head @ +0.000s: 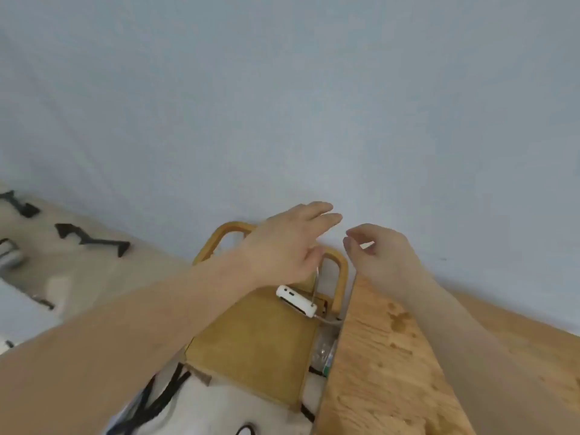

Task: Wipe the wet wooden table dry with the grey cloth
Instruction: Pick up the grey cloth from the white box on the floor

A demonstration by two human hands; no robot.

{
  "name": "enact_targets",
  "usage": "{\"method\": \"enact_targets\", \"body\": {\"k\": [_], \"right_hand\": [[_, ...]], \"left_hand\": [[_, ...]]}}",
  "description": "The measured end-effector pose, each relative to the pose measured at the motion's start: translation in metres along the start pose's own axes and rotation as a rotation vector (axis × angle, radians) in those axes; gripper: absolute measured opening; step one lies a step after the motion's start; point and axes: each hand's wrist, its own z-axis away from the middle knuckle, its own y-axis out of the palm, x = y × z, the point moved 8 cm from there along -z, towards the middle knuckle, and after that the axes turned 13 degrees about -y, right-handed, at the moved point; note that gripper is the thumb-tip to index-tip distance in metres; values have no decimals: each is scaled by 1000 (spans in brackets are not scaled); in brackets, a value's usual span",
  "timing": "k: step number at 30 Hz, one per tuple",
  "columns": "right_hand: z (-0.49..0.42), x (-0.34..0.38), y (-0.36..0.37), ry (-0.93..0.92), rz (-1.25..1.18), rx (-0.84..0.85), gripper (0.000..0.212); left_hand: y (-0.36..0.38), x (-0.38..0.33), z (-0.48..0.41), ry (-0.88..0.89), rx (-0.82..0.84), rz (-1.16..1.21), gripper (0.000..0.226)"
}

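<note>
Wooden table [376,359] down at lower right, reaching the pale wall [282,105], darker wet blotches [398,318] near its far end. Right hand [383,255] raised over that far corner, fingers loosely curled, small gap between thumb and fingertips, gripping nothing. Left hand [287,246] just beside it, fingers straight and pretty much together, over the curved back of a wooden chair [251,346]. On the chair seat, a small white gadget [296,300] with a thin cable [315,284] rising toward the left thumb; can't tell if touching. Black brackets [94,238] way off left.
</note>
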Motion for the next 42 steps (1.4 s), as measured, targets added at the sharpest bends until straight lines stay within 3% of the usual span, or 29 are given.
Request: {"method": "enact_targets", "body": {"k": [7,19,21,29,42], "right_hand": [[26,26,148,-150,-60,380,16],[99,256,432,-573,-79,953,19],[115,307,477,-633,-52,1001,24],[193,472,620,-880,-34,1187,24],[226,632,813,-1128,46,1456,26]], "left_hand": [[51,76,132,-256,63,21,58],[26,236,442,-956,-104,148,30],[12,262,497,-1083,-129,153,21],[-9,337,684,-1451,-186,240,37],[-59,467,833,-1806,-293,394,35]]}}
